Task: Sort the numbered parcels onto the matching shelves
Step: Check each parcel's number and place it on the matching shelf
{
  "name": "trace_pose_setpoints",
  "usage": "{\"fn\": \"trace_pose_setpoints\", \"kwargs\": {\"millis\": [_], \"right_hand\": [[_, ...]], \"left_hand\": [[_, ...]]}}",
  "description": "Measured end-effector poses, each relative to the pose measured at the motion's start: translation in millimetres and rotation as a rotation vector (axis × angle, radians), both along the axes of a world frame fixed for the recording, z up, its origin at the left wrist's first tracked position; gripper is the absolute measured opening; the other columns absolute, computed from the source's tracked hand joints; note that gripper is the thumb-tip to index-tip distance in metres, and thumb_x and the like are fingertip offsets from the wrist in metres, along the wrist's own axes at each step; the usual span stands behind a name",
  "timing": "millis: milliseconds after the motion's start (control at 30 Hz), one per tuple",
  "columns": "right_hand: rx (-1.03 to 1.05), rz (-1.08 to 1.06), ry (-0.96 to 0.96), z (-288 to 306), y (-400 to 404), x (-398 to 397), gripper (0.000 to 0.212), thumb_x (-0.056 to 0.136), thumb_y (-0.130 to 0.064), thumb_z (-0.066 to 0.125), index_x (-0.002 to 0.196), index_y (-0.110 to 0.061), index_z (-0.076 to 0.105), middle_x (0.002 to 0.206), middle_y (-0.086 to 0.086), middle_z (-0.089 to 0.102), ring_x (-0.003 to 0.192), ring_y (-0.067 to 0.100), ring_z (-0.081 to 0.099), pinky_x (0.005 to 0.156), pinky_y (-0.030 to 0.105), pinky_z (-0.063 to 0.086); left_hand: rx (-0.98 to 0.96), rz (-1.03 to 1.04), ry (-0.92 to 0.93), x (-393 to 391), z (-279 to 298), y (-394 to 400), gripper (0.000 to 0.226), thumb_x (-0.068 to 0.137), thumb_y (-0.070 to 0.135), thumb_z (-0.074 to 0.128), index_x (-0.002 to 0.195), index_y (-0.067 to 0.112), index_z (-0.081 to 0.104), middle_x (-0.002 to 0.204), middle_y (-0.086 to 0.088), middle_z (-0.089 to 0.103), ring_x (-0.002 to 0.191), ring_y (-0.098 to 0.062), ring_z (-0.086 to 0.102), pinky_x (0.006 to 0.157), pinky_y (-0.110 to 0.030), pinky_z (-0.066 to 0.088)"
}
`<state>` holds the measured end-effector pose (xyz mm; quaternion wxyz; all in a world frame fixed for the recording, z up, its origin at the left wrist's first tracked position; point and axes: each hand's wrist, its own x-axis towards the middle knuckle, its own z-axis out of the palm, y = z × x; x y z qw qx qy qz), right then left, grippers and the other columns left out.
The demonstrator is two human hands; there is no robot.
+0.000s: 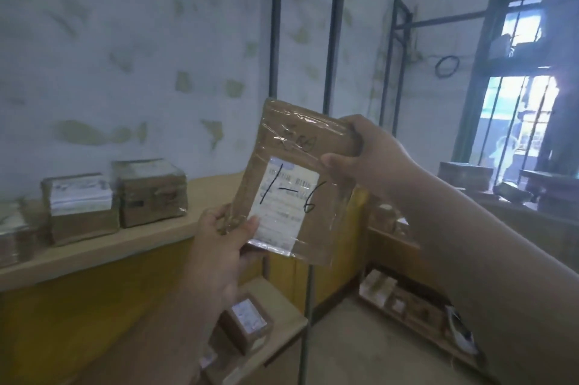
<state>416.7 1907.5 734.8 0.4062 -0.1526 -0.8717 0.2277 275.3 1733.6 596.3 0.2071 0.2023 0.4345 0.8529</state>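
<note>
Holding flat parcel (pixel 294 178) marked 1-6 up above wooden shelf (pixel 163 237), left hand (pixel 219 243) and right hand (pixel 369 156) pinching opposite corners, risking slipping on glossy tape or misreading.

The upper shelf (pixel 150 237) on the left carries two taped brown boxes (pixel 81 207) (pixel 150 192) side by side near its back edge, plus a blurred stack (pixel 15 237) at its left end. The lower shelf (pixel 282 319) carries one small labelled box (pixel 246 323) near its front edge. A low shelf (pixel 416 331) at right holds several small parcels (pixel 404 301).
</note>
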Motion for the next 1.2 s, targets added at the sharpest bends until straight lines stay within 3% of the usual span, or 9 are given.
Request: {"fn": "trace_pose_setpoints", "kwargs": {"millis": [233, 367, 500, 600, 733, 900, 1000, 1100, 1200], "right_hand": [[-0.038, 0.256, 0.087, 3.6, 73.9, -85.6, 0.047, 0.073, -0.046, 0.084, 0.109, -0.046, 0.053, 0.093, -0.022, 0.067, 0.078, -0.005, 0.066, 0.064, 0.023, 0.058], [-0.088, 0.441, 0.155, 12.5, 108.1, -130.2, 0.051, 0.073, -0.042, 0.086, 0.111, -0.042, 0.051, 0.09, -0.03, 0.065, 0.077, -0.015, 0.062, 0.053, 0.01, 0.051], [-0.187, 0.541, 0.218, 18.5, 123.3, -180.1, 0.066, 0.074, -0.041, 0.084, 0.126, -0.037, 0.045, 0.101, -0.013, 0.065, 0.082, 0.003, 0.068, 0.07, 0.03, 0.06], [-0.264, 0.602, 0.268, 15.8, 119.5, -213.4, 0.066, 0.076, -0.034, 0.086, 0.129, -0.031, 0.047, 0.091, -0.013, 0.062, 0.063, -0.005, 0.067, 0.048, 0.015, 0.051], [-0.282, 0.627, 0.2, 10.7, 119.9, -256.8, 0.071, 0.075, -0.042, 0.084, 0.132, -0.028, 0.046, 0.092, -0.013, 0.06, 0.084, 0.011, 0.066, 0.076, 0.035, 0.056], [-0.309, 0.626, 0.122, 5.4, 135.4, -309.2, 0.073, 0.082, -0.043, 0.077, 0.142, -0.022, 0.041, 0.089, -0.02, 0.048, 0.067, -0.001, 0.058, 0.053, 0.017, 0.045], [-0.323, 0.665, 0.029, 1.6, 143.5, -335.6, 0.075, 0.086, -0.041, 0.075, 0.147, -0.021, 0.038, 0.095, -0.017, 0.047, 0.08, 0.002, 0.055, 0.058, 0.024, 0.044], [-0.311, 0.674, -0.027, -0.9, 153.5, -357.7, 0.069, 0.087, -0.036, 0.075, 0.145, -0.021, 0.041, 0.107, -0.005, 0.053, 0.082, 0.005, 0.054, 0.059, 0.024, 0.042], [-0.287, 0.722, -0.111, -1.5, 161.0, -384.3, 0.064, 0.089, -0.033, 0.073, 0.144, -0.017, 0.044, 0.121, 0.004, 0.053, 0.083, 0.006, 0.053, 0.058, 0.022, 0.041]], "left_hand": [[-0.079, 0.262, 0.153, -26.4, 3.2, 26.5, 0.045, 0.073, 0.012, 0.077, 0.111, 0.026, 0.057, 0.097, -0.004, 0.078, 0.087, -0.026, 0.077, 0.068, -0.038, 0.063], [-0.273, 0.499, 0.272, -28.3, 13.6, 49.0, 0.043, 0.073, 0.022, 0.079, 0.106, 0.039, 0.057, 0.096, 0.009, 0.077, 0.085, -0.018, 0.077, 0.079, -0.043, 0.063], [-0.586, 0.699, 0.428, -29.0, 26.7, 55.9, 0.04, 0.073, 0.051, 0.081, 0.097, 0.06, 0.05, 0.098, 0.021, 0.075, 0.082, -0.01, 0.075, 0.079, -0.042, 0.061], [-0.902, 0.804, 0.5, -32.6, 27.6, 52.3, 0.062, 0.071, 0.057, 0.083, 0.118, 0.053, 0.042, 0.099, 0.018, 0.073, 0.079, -0.005, 0.072, 0.069, -0.032, 0.059], [-1.082, 0.961, 0.567, -48.8, 33.3, 51.6, 0.052, 0.076, 0.055, 0.079, 0.111, 0.046, 0.043, 0.085, 0.015, 0.072, 0.059, -0.002, 0.069, 0.059, -0.031, 0.053], [-1.353, 1.106, 0.766, -83.3, 41.4, 55.4, 0.038, 0.082, 0.064, 0.065, 0.098, 0.039, 0.041, 0.087, 0.015, 0.069, 0.079, -0.013, 0.067, 0.066, -0.04, 0.056], [-1.451, 1.096, 0.827, -98.3, 46.4, 63.7, 0.038, 0.082, 0.071, 0.059, 0.095, 0.041, 0.039, 0.08, 0.019, 0.065, 0.075, -0.009, 0.063, 0.059, -0.032, 0.051], [-1.534, 1.049, 0.831, -109.5, 54.5, 74.9, 0.039, 0.083, 0.069, 0.06, 0.109, 0.042, 0.05, 0.086, 0.019, 0.065, 0.083, -0.01, 0.063, 0.059, -0.03, 0.044], [-1.628, 1.097, 0.828, -119.9, 62.1, 86.3, 0.035, 0.082, 0.072, 0.058, 0.091, 0.039, 0.05, 0.073, 0.019, 0.053, 0.07, -0.006, 0.053, 0.052, -0.026, 0.033]]}}
